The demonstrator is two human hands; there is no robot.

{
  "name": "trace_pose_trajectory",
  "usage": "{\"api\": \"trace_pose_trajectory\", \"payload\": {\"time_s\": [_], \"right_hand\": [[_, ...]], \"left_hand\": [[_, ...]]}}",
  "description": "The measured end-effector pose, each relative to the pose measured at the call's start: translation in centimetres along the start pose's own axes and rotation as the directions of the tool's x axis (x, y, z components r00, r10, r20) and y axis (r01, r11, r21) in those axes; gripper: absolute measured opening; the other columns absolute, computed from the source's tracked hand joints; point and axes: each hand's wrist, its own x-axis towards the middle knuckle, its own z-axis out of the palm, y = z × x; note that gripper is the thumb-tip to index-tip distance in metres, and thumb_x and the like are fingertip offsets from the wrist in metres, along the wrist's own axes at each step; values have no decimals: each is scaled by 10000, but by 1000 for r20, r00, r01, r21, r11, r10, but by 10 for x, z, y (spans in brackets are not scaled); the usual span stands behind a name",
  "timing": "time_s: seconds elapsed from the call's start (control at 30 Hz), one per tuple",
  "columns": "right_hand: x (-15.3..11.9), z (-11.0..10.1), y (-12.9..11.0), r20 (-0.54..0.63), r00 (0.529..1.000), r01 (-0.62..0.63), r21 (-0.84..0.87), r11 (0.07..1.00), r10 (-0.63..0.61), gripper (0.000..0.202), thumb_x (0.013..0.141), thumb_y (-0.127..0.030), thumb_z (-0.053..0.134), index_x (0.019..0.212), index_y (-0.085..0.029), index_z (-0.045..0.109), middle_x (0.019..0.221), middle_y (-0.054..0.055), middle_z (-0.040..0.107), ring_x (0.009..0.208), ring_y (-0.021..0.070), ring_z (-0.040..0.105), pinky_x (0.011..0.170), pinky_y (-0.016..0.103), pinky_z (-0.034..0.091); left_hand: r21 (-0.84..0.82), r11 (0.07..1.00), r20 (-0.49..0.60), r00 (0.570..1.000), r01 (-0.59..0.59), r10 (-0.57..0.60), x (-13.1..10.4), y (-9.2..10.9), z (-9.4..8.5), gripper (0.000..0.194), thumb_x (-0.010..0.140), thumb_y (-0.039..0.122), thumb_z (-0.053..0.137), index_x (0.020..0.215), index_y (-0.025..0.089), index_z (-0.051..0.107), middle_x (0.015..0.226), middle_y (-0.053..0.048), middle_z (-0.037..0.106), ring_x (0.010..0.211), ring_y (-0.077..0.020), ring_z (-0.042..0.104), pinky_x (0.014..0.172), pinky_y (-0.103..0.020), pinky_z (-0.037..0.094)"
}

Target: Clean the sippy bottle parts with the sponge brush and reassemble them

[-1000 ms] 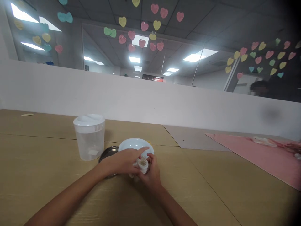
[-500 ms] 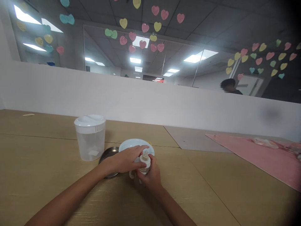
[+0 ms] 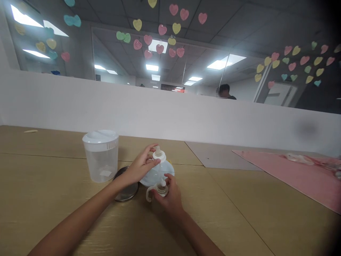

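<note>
My left hand grips the white collar of a baby bottle's top, a clear nipple pointing up from it. Lower and nearer, my right hand is closed around the baby bottle, whose pale curved handle sticks out on the left. The top is apart from the bottle's mouth. A small whitish piece shows at the mouth; whether it hangs from the top I cannot tell. Behind both hands lies a white plate, partly covered. Under my left wrist is a round metal dish.
A translucent lidded bucket stands to the left on the brown tabletop. Toward the right lie a grey sheet and a pink mat with clear plastic on it. A white low wall borders the back. Behind the glass, a person is visible.
My left hand has lifted the nipple top up and away from the bottle, uncovering its mouth. My right hand stays about where it was with the bottle. The person behind the glass has shifted left.
</note>
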Motion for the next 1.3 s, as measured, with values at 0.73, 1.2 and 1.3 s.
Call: {"api": "trace_pose_trajectory", "payload": {"time_s": [0.73, 1.2, 1.3], "right_hand": [[0, -1, 0, 9, 999, 46, -24, 999, -45, 536, 668, -446, 681, 1102, -193, 494, 746, 0, 570, 721, 191, 580, 620, 296, 465], [-1, -3, 1, 33, 998, 59, -23, 998, -58, 560, 697, -492, 670, 1129, -180, 499, 793, 24, 587, 768, 202, 585, 672, 317, 478], [-3, -8, 2, 50, 984, 171, -4, 985, -170, 550, 765, -501, 606, 1185, -172, 473, 906, 66, 610, 825, 218, 581, 734, 356, 477]], "left_hand": [[415, 909, -2, 999, 38, -41, 14, -57, -7, 534, 807, 378, 556, 1288, 190, 423, 1161, -98, 554, 950, -210, 587, 861, -354, 455], [115, 986, -105, 988, 122, -109, 19, -62, -6, 595, 784, 478, 586, 1273, 167, 449, 1198, -119, 517, 785, -163, 621, 725, -323, 512], [242, 967, -92, 994, 81, -60, 16, -47, -3, 550, 752, 490, 623, 1184, 156, 561, 1087, -96, 586, 886, -203, 595, 793, -340, 489]]}}
